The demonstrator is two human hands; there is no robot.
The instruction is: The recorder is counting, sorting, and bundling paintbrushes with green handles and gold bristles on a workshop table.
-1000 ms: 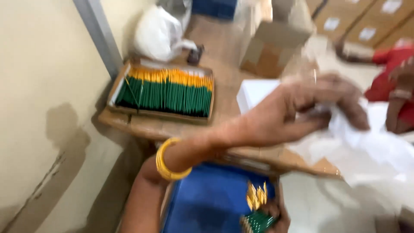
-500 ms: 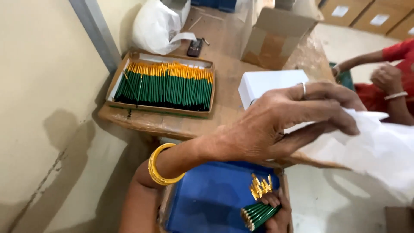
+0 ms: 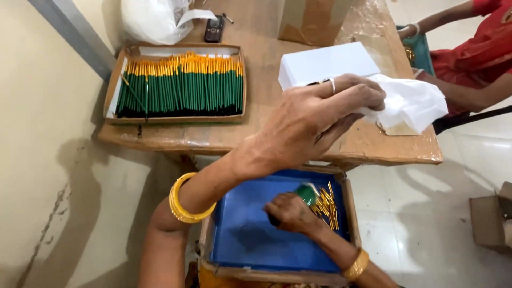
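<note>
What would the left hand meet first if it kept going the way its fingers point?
The left hand points right, fingertips already on the white paper sheet; beyond it, probably another person's forearm, though depth is unclear.

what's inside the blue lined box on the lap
The right hand grips a bundle of green pencils with yellow ends inside the blue-lined box. The hand covers the bundle's lower part.
</note>
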